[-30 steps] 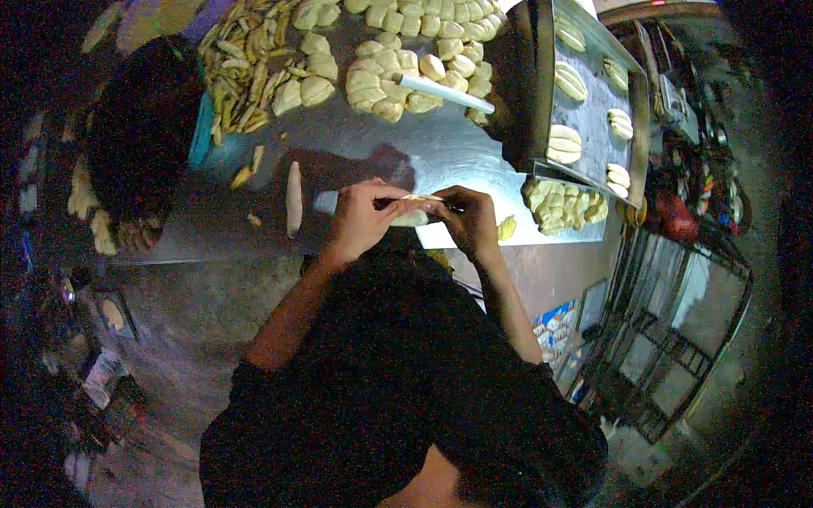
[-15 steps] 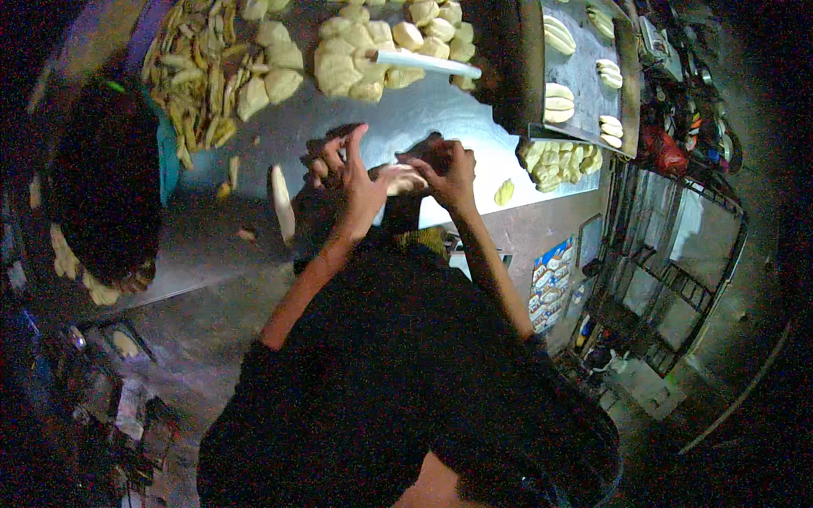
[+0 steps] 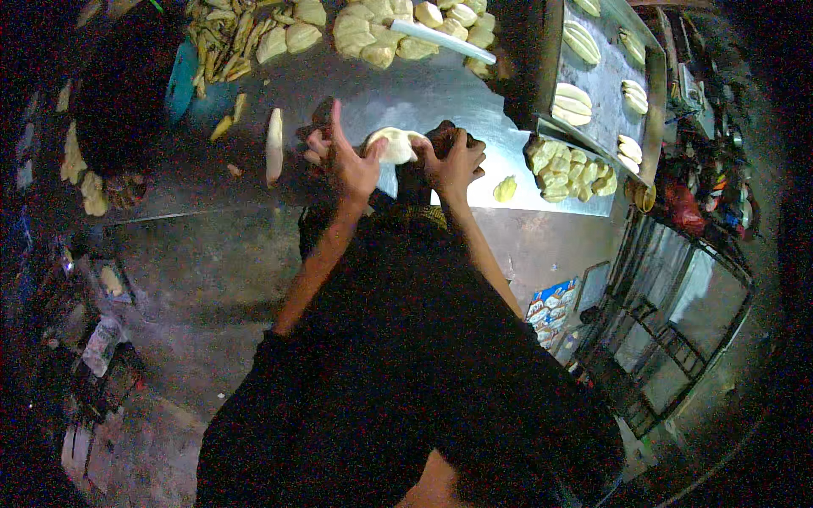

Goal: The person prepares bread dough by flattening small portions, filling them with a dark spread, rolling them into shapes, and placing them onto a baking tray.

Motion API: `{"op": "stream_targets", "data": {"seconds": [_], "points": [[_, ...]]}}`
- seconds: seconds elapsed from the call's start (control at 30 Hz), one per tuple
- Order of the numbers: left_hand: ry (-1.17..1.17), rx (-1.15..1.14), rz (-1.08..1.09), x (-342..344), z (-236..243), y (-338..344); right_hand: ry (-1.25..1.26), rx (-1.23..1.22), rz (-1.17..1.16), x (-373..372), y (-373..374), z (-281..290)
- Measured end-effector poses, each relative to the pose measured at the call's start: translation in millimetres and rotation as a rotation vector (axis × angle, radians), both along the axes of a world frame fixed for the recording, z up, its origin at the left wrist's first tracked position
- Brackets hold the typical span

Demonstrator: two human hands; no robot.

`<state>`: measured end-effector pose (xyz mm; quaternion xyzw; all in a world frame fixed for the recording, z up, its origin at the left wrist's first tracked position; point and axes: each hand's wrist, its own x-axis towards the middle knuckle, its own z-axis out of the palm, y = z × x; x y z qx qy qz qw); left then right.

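Note:
My left hand [image 3: 351, 161] has its index finger stretched up, other fingers curled, and thumb pressed onto a pale dough piece [image 3: 391, 144] over the metal table [image 3: 373, 93]. My right hand [image 3: 449, 161] grips that piece's other end with bent fingers. A long dough roll [image 3: 274, 148] lies left of my hands. To the right are a small yellow piece [image 3: 505, 188] and a cluster of cut dough lumps [image 3: 559, 169]. Beyond my hands, a white rod [image 3: 440, 40] rests across a large group of dough portions [image 3: 356, 34].
A metal tray [image 3: 652, 118] with shaped dough pieces stands right. Yellowish strips [image 3: 224, 42] and more dough portions [image 3: 301, 34] lie at the back left beside a teal object [image 3: 182, 76]. A dark figure [image 3: 114, 93], apparently a person, occupies the far left. A metal rack [image 3: 677, 322] stands lower right.
My hands have shifted up in the view, and the left index finger has lifted off the dough. The dough between them now looks more rounded and bent.

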<state>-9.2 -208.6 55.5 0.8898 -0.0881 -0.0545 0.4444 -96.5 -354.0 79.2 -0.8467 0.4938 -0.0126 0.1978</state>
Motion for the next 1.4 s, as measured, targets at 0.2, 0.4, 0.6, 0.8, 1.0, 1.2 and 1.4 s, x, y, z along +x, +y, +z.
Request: {"op": "stream_targets", "data": {"seconds": [0.2, 0.4, 0.6, 0.8, 1.0, 1.2, 1.4], "points": [[-0.073, 0.184, 0.009, 12.0, 12.5, 0.9, -0.187, 0.1, 0.055, 11.8, -4.6, -1.3], [-0.014, 0.159, -0.041, 6.4, 13.7, 2.8, -0.216, 0.028, 0.058, 22.0, -5.3, 3.3], [0.146, -0.135, -0.128, 30.8, -5.7, 4.3, -0.188, 0.064, 0.175, 28.0, 8.4, 13.5], [-0.03, 0.143, -0.111, 12.2, 8.3, 1.2, -0.266, 0.134, 0.161, 19.6, -10.2, -6.2], [-0.011, 0.13, -0.083, 10.7, 14.1, 1.3, -0.032, 0.058, -0.038, 6.0, -0.1, 4.1], [0.024, -0.049, -0.055, 13.3, 3.7, -4.2, -0.153, 0.267, -0.095, 0.4, -21.6, 8.4], [-0.082, -0.092, 0.029, 12.2, -7.5, -11.2, 0.046, 0.059, -0.123, 9.9, -28.1, 4.9]]}}
